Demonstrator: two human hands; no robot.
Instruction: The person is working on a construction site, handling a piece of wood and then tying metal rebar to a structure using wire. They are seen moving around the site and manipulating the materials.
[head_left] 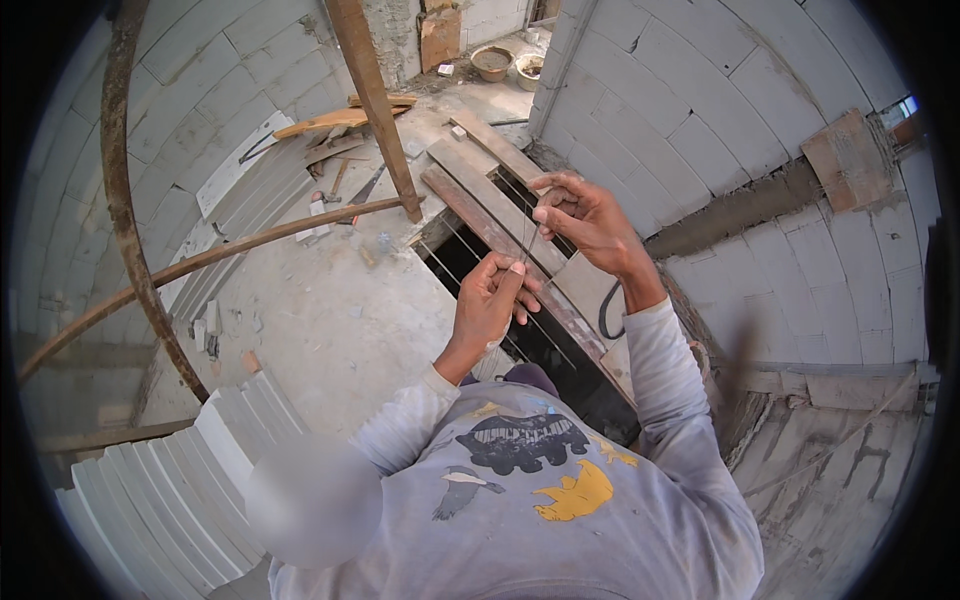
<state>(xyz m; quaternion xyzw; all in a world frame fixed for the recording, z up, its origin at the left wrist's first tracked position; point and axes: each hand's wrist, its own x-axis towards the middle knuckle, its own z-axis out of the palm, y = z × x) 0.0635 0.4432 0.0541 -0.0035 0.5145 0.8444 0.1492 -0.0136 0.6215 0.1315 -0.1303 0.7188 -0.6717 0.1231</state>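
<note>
A thin wire (530, 238) runs between my two hands in front of my chest. My left hand (488, 302) pinches its lower end between thumb and forefinger, with the other fingers curled loosely. Higher and to the right, my right hand (592, 225) is closed on the upper end, thumb against the bent fingers. Beneath both hands lies a dark floor opening (560, 350), crossed by thin metal rods (455, 262). A long, dirty wooden plank (480, 222) spans lengthwise over it, partly hidden by my hands.
Grey block walls (700, 80) rise on both sides. A wooden post (375, 100) and bent poles (230, 245) stand at the left. Stacked pale panels (165, 500) lie lower left. Tools and scraps (345, 185) litter the floor; two tubs (490, 63) sit at the back.
</note>
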